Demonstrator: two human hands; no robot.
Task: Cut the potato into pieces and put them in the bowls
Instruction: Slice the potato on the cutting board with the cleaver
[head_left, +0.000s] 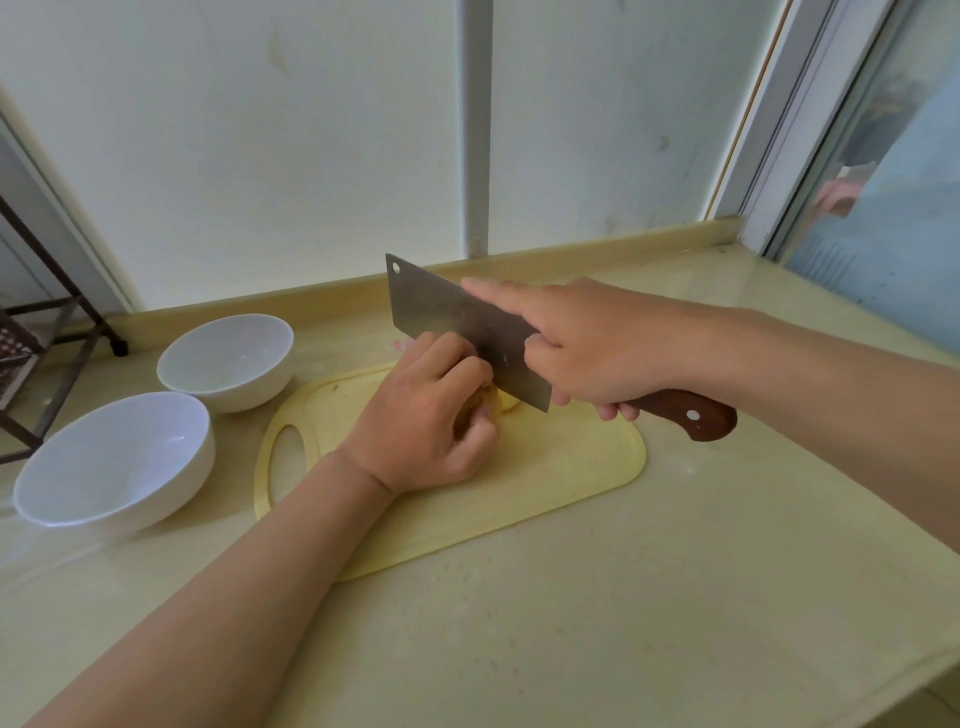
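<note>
Two hands share the work on the yellow cutting board (571, 467). The left hand (421, 415) is curled over the potato (491, 399); its fingers (467, 371) are bent like a claw and press it down on the board, so most of the potato is hidden under them. Only a small yellowish part shows between the fingertips and the blade. I think the knuckles are turned toward the steel so that the blade can slide along them while the tips are safe from the edge.

The right hand (597, 348) grips the cleaver (457, 317) at the front of its brown wooden handle (685, 415). The lower fingers are wrapped around it, and the index finger lies straight along the top of the blade, probably to steady the wide blade and to guide the cut. The blade is tilted: its heel is low, just to the right of the left fingers, and its far corner is raised.

To the left of the left fingers, well apart from the potato, the far bowl (234, 395) and the near bowl (130, 499) stand close together on the worktop (623, 597); I cannot tell if they touch. Nothing is visible inside them. I judge they are placed there so that the pieces can be dropped in with a short reach, and that the cutting is only at its beginning
</note>
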